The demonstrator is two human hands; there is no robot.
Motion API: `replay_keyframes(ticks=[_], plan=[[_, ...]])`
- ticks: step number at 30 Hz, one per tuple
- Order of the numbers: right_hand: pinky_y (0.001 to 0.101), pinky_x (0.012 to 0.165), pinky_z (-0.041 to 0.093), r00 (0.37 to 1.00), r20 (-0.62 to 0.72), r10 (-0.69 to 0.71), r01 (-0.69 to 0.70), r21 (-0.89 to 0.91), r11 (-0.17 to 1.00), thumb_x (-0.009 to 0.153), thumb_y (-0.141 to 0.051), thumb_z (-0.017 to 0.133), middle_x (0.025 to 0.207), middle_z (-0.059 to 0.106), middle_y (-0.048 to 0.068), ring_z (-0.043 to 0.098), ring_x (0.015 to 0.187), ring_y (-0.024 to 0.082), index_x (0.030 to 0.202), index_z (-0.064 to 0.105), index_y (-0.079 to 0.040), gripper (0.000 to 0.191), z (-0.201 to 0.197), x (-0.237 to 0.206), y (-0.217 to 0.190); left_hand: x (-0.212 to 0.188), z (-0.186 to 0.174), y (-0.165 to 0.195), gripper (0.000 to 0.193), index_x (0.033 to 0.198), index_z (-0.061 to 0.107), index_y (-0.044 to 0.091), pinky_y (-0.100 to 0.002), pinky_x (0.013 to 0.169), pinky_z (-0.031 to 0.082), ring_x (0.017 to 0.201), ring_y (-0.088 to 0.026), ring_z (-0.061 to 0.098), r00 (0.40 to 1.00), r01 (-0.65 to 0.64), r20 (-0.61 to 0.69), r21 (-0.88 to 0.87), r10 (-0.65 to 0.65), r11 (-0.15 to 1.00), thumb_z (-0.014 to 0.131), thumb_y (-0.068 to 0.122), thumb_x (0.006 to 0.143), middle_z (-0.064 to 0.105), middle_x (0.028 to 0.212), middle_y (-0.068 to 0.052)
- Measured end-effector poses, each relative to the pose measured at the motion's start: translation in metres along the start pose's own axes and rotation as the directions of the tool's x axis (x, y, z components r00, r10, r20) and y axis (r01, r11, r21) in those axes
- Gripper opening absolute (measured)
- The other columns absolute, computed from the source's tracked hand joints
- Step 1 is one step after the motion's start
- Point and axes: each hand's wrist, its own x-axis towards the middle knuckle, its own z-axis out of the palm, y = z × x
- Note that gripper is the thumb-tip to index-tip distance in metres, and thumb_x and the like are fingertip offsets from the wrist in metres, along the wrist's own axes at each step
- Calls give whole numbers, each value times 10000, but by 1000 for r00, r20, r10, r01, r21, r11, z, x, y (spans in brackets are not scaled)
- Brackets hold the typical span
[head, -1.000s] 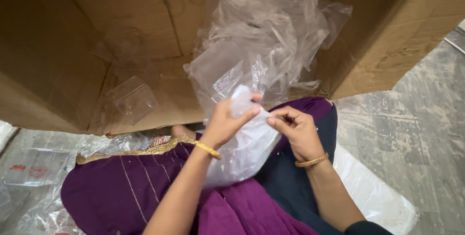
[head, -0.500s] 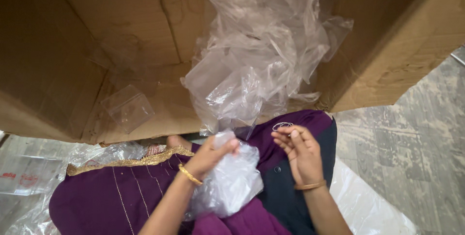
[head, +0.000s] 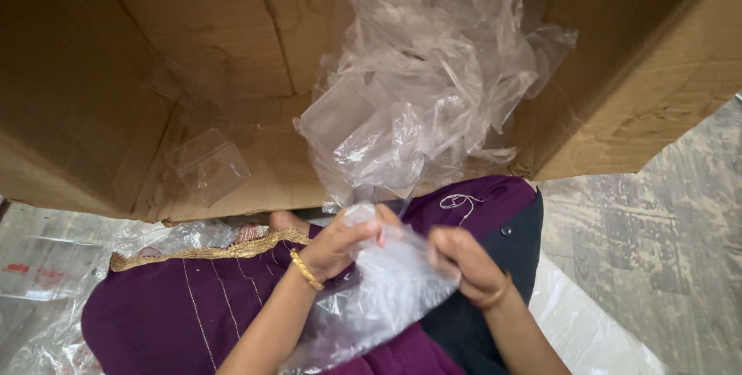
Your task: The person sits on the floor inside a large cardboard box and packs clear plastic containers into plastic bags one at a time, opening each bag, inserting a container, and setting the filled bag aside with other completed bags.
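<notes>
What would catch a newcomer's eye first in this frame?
Probably the heap of crumpled clear plastic piled inside the big open cardboard box at the top. Just below it, at lower centre, the left hand and the right hand both grip a clear plastic bag. The bag is held over purple cloth with gold trim on the lap.

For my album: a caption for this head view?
Both hands, left hand and right hand, holding a crumpled clear plastic bag before an open cardboard box.
</notes>
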Motion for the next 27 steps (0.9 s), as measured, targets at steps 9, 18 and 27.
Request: replay_keyframes(ticks=[9,18,27], plan=[[311,638,454,930,-125,-345,280,-366,887,1028,-28,653,870,620,90,555,703,185,1049,695,5,57,-56,38,-49,21,-33,-73,321,946,625,3,-337,663,463,760,-149,530,925,85,-374,386,72,919,806,267,911,581,840,-12],[420,732,530,712,172,-681,129,-985,-115,902,9,549,1079,656,242,655,860,396,1225,701,-40,360,-35,91,4,58,-49,-142,521,1357,458,77,-471,746,544,873,-412,690,595,227,-590,775,546,590,706,179,911,677,1072,-234],[302,585,298,686,-441,-580,98,-733,673,1035,-51,507,854,453,34,367,702,148,1249,728,-45,307,-43,0,-44,58,5,-103,286,1200,715,64,-299,649,520,656,-148,658,851,-47,-397,594,343,803,563,219,1013,665,715,-65]])
